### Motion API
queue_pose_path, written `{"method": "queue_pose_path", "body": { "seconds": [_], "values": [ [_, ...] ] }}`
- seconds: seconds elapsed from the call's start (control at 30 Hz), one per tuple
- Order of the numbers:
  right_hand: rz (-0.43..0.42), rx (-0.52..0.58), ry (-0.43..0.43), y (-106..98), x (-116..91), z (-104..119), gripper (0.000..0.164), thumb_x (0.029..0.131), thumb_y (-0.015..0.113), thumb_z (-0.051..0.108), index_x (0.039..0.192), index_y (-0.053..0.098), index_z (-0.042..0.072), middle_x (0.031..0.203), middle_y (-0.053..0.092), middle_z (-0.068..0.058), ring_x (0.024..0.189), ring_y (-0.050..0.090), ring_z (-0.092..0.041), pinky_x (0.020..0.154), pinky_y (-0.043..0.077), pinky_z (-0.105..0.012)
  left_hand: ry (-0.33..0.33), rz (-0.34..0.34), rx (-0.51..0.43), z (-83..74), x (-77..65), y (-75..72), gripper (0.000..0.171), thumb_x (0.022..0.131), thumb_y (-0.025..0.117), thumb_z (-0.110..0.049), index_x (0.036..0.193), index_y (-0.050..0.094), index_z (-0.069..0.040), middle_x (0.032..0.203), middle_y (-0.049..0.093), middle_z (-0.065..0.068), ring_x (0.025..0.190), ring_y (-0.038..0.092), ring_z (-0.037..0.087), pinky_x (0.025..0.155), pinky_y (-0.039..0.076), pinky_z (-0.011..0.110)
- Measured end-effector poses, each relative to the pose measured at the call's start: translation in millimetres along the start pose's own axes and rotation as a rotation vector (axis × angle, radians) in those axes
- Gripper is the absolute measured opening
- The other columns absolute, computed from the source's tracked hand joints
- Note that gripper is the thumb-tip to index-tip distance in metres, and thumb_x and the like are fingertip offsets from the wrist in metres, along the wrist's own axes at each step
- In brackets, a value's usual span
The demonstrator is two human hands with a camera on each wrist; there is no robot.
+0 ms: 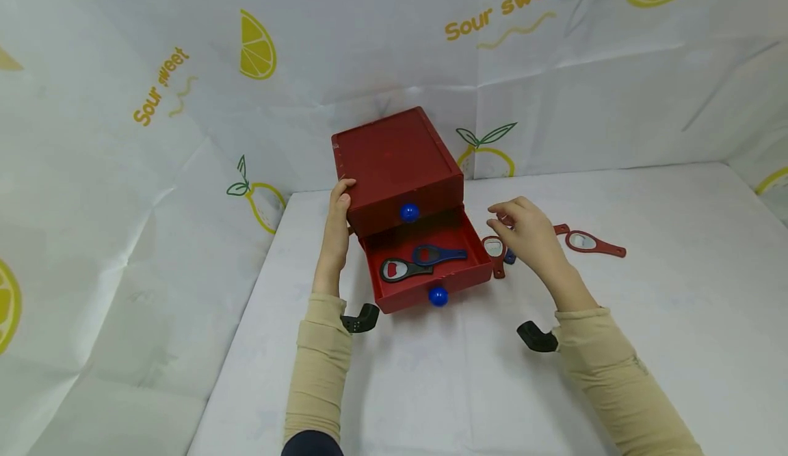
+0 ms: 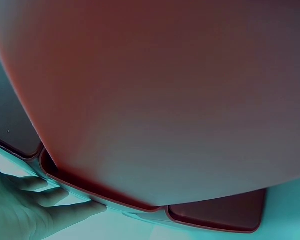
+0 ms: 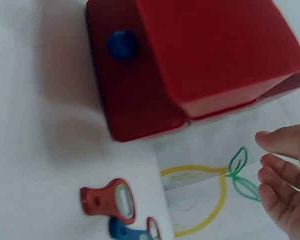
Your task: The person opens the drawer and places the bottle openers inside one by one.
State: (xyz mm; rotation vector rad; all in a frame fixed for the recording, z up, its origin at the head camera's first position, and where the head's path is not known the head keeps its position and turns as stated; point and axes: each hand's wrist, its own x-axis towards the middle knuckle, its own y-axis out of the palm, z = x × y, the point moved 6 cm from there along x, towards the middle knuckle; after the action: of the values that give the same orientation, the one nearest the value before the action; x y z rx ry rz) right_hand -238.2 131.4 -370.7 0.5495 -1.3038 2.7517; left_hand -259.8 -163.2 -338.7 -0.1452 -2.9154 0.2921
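Observation:
A red two-drawer box (image 1: 394,162) stands against the back cloth, its lower drawer (image 1: 394,300) pulled out and the upper one closed. In that drawer lie a black bottle opener (image 1: 394,270) and a blue bottle opener (image 1: 438,255), overlapping. My left hand (image 1: 335,230) rests along the box's left side, fingers extended in the left wrist view. My right hand (image 1: 528,234) hangs right of the drawer with loosely bent fingers and nothing in them. Near it on the table are a red bottle opener (image 1: 494,247) and a blue opener (image 1: 510,256), partly hidden.
Farther right lies another red bottle opener (image 1: 594,243), with a red handle (image 1: 561,229) beside it, partly behind the right hand. Blue round knobs (image 1: 438,297) stick out from both drawer fronts. A white lemon-print cloth (image 1: 382,46) hangs behind the white table (image 1: 455,387).

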Motion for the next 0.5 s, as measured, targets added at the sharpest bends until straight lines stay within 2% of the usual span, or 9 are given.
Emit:
{"method": "queue_pose_path", "body": {
  "seconds": [0.23, 0.5],
  "values": [
    [0.123, -0.018, 0.14, 23, -8, -34, 0.034, 0.088, 0.06, 0.018, 0.116, 0.059, -0.001, 0.101, 0.059, -0.021, 0.09, 0.055, -0.032, 0.075, 0.048, -0.045, 0.007, -0.001, 0.001, -0.4, -0.4, -0.2, 0.047, 0.095, 0.024, -0.037, 0.138, 0.03, -0.019, 0.146, 0.026, 0.011, 0.12, 0.039, 0.029, 0.088, 0.039, 0.044],
    [0.159, -0.053, 0.148, 45, -18, -55, 0.029, 0.084, 0.062, 0.013, 0.107, 0.063, -0.005, 0.082, 0.06, -0.015, 0.076, 0.054, -0.026, 0.065, 0.044, -0.037, 0.004, 0.0, 0.0, -0.9, 0.5, -0.2, 0.047, 0.095, 0.023, -0.036, 0.138, 0.03, -0.018, 0.146, 0.026, 0.011, 0.119, 0.04, 0.029, 0.087, 0.039, 0.043]
  ]
}}
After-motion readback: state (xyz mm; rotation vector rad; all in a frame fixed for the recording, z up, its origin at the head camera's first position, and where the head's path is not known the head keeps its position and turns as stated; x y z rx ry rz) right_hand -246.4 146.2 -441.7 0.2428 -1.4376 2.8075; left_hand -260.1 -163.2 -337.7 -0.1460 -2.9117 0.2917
